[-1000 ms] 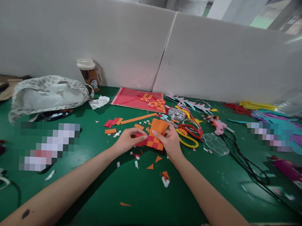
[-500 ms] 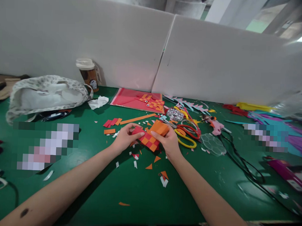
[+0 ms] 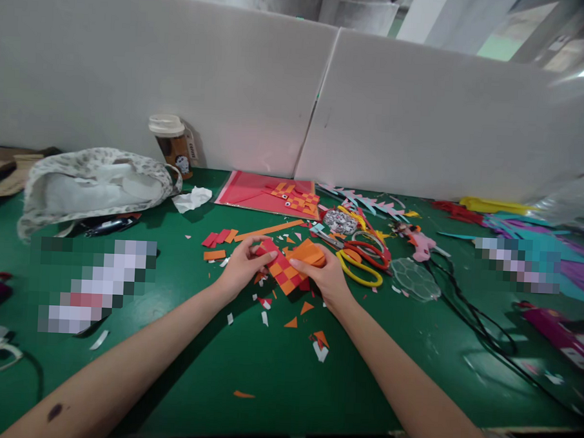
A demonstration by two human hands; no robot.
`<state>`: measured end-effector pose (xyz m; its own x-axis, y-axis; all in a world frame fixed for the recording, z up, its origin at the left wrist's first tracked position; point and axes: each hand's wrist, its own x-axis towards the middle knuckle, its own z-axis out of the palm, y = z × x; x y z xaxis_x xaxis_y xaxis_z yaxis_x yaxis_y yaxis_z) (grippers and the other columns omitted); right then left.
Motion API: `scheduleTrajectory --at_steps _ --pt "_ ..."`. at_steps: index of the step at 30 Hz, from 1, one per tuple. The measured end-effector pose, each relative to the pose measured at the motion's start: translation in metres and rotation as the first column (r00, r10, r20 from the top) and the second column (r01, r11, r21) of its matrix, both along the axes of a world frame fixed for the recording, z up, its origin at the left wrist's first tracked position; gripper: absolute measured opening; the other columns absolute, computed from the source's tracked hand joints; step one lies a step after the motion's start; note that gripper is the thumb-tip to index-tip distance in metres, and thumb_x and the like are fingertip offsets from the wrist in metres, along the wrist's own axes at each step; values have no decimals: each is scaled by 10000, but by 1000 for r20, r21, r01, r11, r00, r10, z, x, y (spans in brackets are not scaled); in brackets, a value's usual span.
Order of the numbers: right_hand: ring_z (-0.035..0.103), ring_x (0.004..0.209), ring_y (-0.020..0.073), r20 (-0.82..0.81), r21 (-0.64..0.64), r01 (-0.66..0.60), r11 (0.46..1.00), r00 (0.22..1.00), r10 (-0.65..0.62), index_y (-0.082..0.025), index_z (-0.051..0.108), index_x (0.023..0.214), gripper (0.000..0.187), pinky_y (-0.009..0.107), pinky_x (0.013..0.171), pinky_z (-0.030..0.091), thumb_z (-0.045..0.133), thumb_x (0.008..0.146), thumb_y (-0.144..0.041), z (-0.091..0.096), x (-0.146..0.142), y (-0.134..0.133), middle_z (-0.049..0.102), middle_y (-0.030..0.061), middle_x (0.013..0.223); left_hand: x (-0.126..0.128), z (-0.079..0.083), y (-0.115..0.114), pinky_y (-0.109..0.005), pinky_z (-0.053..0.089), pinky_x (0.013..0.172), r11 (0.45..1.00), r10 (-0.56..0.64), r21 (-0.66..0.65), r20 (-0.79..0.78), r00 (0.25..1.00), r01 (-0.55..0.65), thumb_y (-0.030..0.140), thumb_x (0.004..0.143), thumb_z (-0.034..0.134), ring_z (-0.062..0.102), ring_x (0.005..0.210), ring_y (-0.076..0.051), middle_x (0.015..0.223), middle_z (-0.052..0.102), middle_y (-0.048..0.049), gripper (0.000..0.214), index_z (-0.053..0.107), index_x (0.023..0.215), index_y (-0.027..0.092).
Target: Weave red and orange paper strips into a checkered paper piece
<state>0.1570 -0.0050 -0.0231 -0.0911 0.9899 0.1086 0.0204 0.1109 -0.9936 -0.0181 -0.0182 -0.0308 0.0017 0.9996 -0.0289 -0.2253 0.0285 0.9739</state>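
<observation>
Between my hands is a woven paper piece (image 3: 284,270), a red and orange checkerboard with plain red strips on the left and orange ones on the right. My left hand (image 3: 245,267) pinches its red side, thumb on top. The orange side is gripped by my right hand (image 3: 327,275), its thumb lying across the front; the fingers behind the paper are hidden. Below and around the piece, orange and white paper scraps (image 3: 307,308) lie on the green table (image 3: 198,376). Short red and orange strips (image 3: 219,237) are left of it.
Scissors with yellow handles (image 3: 360,270) and red-handled scissors (image 3: 370,251) lie just right of my right hand. A red packet (image 3: 249,194) bearing woven fish shapes is behind. Left stand a lidded cup (image 3: 168,142) and a spotted bag (image 3: 56,183). A pink glue gun (image 3: 421,244) with black cable lies right.
The woven paper has turned a little in my hands, so its lower corner points more toward me. Both hands keep their hold, and the whole view has shifted slightly.
</observation>
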Motion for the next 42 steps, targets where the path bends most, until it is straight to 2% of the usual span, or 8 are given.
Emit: scheduleTrajectory --at_steps 6,13,18,25,32,35,39,42 --pt "620 707 193 -81 18 114 993 990 -113 -187 601 830 379 346 704 508 772 537 -356 -2 -1 2 666 23 797 0 1 0 -232 506 658 999 -17 35 43 999 15 291 675 694 594 756 -113 839 575 -1 540 456 1150 197" --pt "606 691 171 -198 44 222 974 958 -209 -186 600 825 336 341 720 506 768 562 -310 -3 -6 1 647 7 780 5 -3 -1 -283 502 689 990 -140 15 -3 990 140 239 615 743 618 700 -129 783 622 -6 599 437 1124 161" --pt "624 729 181 -199 9 143 990 970 -139 -199 592 862 352 352 749 510 765 572 -298 -4 -14 -6 655 10 814 4 -3 -3 -270 484 641 966 -248 70 -36 968 250 266 651 714 625 700 -142 872 661 -44 502 471 1080 169" --pt "642 751 205 -150 -16 68 998 986 -70 -222 561 925 402 372 727 531 751 590 -336 -3 -11 -6 654 16 822 2 -1 0 -213 430 534 997 -63 28 -80 995 65 264 655 706 550 546 -91 624 556 49 490 460 1068 167" --pt "647 728 204 -134 -39 64 997 989 -69 -233 533 936 417 367 687 540 739 599 -369 -7 -9 -3 652 14 809 1 -1 -1 -241 486 629 997 -14 76 -14 1000 15 266 671 700 590 660 -95 887 595 -6 520 421 1108 225" --pt "648 722 201 -138 -40 45 998 989 -50 -235 534 936 414 360 684 535 739 599 -364 -8 -9 -3 655 8 807 0 2 -2 -260 495 682 986 -81 138 -83 993 92 272 692 677 602 772 -124 1075 587 -56 400 527 1059 219" --pt "639 710 184 -109 -66 -25 998 994 18 -230 558 918 383 340 691 521 743 599 -335 -5 -9 -4 655 3 782 -2 3 -4 -299 495 718 967 -194 115 -233 953 225 295 734 633 604 796 -157 961 660 -58 294 636 1014 203" --pt "629 720 186 -36 -55 -26 998 999 24 -221 590 887 358 335 695 513 744 589 -345 -1 -11 -6 655 10 789 -4 1 -3 -324 487 763 967 -187 111 -294 938 227 307 747 620 605 838 -169 992 671 -53 343 626 1082 237"
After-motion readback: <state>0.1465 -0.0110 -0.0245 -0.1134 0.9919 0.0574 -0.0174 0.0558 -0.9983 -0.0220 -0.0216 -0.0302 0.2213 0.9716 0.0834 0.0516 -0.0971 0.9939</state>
